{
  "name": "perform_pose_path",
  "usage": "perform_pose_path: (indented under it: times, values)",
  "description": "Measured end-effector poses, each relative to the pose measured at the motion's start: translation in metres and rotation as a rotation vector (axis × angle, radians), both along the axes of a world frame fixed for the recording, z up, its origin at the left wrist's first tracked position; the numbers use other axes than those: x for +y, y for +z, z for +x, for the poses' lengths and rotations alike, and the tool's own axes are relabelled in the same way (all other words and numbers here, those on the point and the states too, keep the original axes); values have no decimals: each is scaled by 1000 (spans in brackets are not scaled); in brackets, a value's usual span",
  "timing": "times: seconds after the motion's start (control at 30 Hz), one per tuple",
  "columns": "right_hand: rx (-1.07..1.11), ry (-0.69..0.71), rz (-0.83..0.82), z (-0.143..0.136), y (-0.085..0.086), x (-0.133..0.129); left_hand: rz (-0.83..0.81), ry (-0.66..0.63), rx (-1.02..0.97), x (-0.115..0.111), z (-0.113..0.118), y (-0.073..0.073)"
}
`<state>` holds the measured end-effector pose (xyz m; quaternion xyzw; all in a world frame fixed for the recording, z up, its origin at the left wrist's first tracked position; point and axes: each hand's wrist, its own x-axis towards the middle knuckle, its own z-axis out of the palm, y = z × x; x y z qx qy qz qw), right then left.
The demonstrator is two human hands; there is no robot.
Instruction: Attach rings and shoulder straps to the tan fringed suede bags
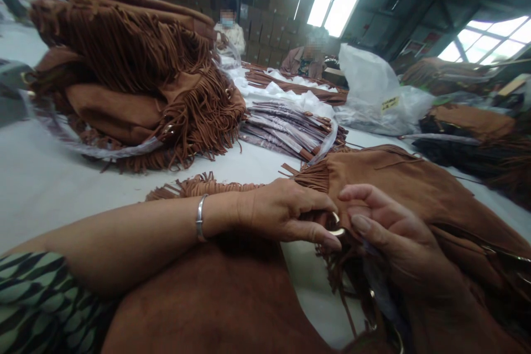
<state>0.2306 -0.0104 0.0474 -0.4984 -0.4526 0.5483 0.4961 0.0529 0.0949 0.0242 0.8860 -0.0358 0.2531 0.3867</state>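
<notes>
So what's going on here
A person's left hand pinches a gold-coloured metal piece, with the right hand close beside it; what the right grips is hard to make out. A brown fringed bag lies on the white table, more fringed bags are piled at left, and other people are farther back.

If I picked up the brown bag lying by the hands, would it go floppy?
Probably floppy: the brown bag lies low and spread out on the white table. Its fringe would likely dangle and swing, being thin, loose strips. It probably isn't very slippery, because its surface looks matte, like suede.
</notes>
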Motion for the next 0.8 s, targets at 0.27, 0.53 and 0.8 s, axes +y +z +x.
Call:
perform_pose_path:
  times: [0.27,0.53,0.8]
  values:
    - [-162,-16,-107,6,0,6,199,176,-82,2,1,-2]
    - [-148,91,-134,19,-2,7,245,88,-10,3,-5,5]
    - [-153,151,-139,22,-1,5,440,129,40,-5,-3,4]
